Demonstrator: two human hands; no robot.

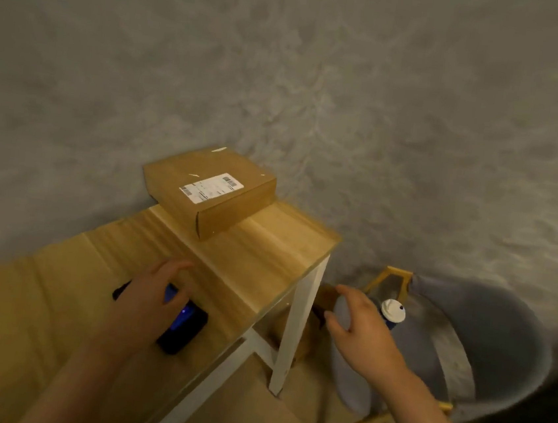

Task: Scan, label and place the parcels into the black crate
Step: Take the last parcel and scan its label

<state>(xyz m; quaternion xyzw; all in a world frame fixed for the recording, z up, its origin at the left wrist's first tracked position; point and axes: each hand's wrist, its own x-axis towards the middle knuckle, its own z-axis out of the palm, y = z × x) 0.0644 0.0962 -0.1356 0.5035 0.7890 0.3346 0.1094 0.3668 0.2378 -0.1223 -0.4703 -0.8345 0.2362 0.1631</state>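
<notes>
A brown cardboard parcel with a white barcode label on top lies at the far end of the wooden table, against the wall. Nearer to me, a black handheld scanner with a glowing blue screen lies on the table. My left hand lies over the scanner, fingers curled round its upper part. My right hand hovers off the table's right side, above a chair seat, fingers spread and holding nothing. No black crate is in view.
A grey padded chair with a light wooden frame stands right of the table. A blue bottle with a white lid stands on its seat, just beyond my right hand. The table's white leg stands between hand and table. A grey wall rises behind.
</notes>
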